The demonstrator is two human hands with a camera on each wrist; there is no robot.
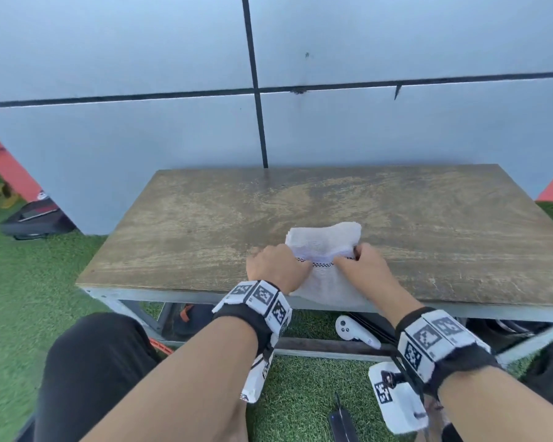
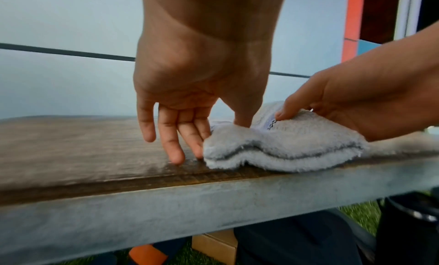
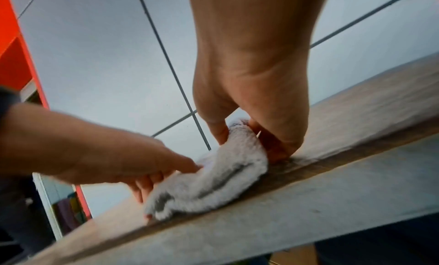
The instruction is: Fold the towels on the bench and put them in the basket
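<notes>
Folded white towel (image 1: pixel 324 240) on bench (image 1: pixel 179 224), both hands' grip on it.

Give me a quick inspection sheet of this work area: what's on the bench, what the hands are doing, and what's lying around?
Surface: worn wooden bench on a grey metal frame.
Job's things: one white towel, partly folded at the near edge; no basket in view.
Clutter: white controller and dark bags under the bench; a dark case on the grass at left.
Grippers: left hand pinches the towel's left side, its other fingers spread; right hand pinches the right side.
Cables: nothing seen.
Surroundings: grey panelled wall, green artificial grass, red posts at both sides.
</notes>
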